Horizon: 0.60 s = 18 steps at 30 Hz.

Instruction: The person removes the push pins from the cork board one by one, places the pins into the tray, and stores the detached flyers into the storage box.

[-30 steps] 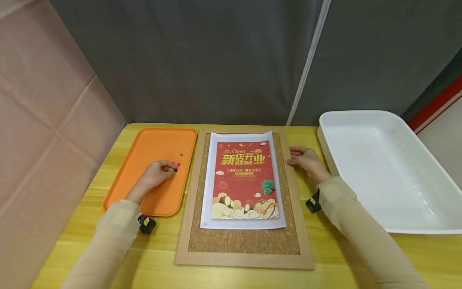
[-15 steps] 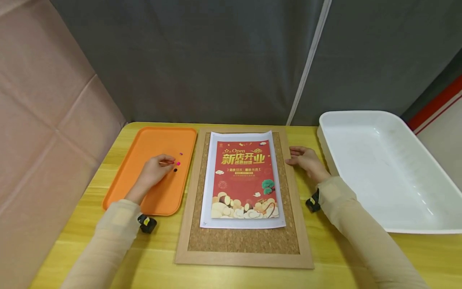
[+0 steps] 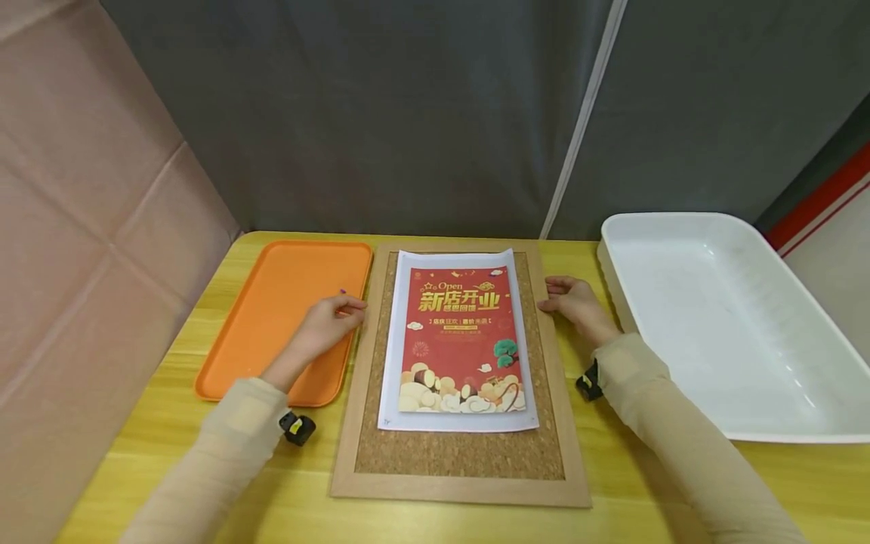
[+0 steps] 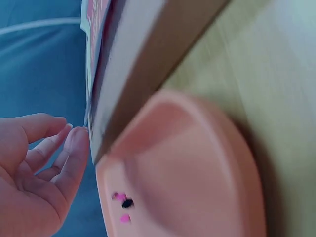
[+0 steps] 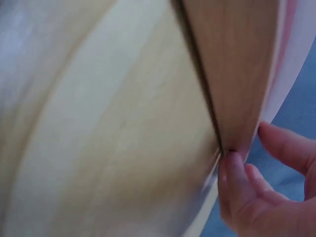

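A wood-framed cork board (image 3: 459, 457) lies in the middle of the table, with a white sheet (image 3: 390, 363) and a red poster (image 3: 469, 340) on it. My right hand (image 3: 578, 304) grips the frame's right edge; in the right wrist view the thumb is at the upper side and the other fingers at the lower. My left hand (image 3: 322, 329) hovers over the right rim of the orange tray (image 3: 272, 302), fingertips close to the frame's left edge and seemingly holding nothing. Small pink and black pieces (image 4: 127, 204) lie in the tray, too small to identify; the hand mostly hides them in the head view.
A large white tub (image 3: 741, 325) stands on the right of the table. Yellow wood-grain tabletop (image 3: 408, 521) shows in front of the board. Grey curtain (image 3: 381, 113) hangs behind, with a pinkish padded panel (image 3: 88, 227) on the left.
My left hand has drawn back from the small pieces in the tray and shifted right to the board's left edge. My right hand has stayed at the board's right edge.
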Motion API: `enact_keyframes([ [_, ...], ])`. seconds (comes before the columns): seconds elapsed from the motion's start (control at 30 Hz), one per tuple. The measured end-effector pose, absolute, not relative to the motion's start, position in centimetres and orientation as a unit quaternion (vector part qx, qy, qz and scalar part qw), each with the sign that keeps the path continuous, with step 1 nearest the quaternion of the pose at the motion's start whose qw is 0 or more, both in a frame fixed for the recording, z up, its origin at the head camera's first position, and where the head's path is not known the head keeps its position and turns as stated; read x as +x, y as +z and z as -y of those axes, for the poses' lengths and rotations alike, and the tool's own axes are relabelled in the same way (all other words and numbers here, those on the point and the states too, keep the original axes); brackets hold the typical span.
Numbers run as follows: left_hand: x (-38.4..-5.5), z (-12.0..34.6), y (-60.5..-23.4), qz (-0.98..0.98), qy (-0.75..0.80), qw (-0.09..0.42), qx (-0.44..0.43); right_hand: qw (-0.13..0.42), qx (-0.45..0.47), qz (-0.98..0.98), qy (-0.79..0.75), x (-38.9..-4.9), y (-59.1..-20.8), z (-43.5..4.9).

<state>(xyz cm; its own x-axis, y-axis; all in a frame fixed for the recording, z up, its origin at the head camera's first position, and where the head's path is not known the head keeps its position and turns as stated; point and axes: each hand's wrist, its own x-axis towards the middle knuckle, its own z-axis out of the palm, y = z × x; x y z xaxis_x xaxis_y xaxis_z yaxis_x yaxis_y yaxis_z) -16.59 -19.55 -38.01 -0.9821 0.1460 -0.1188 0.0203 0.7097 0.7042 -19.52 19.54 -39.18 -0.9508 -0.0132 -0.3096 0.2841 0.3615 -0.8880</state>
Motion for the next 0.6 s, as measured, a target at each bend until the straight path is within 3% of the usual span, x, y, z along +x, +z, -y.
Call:
enact_keyframes([
  [0.37,-16.0,17.3,-37.7,-0.902,0.408,0.132,0.042,0.088,0.034,-0.858,-0.504,-18.0,-37.4,-18.2],
  [0.6,-16.0,16.5,-37.9,-0.896,0.414,0.156,0.03,0.14,0.014,-0.85,-0.508,-16.6,-37.4,-17.4],
])
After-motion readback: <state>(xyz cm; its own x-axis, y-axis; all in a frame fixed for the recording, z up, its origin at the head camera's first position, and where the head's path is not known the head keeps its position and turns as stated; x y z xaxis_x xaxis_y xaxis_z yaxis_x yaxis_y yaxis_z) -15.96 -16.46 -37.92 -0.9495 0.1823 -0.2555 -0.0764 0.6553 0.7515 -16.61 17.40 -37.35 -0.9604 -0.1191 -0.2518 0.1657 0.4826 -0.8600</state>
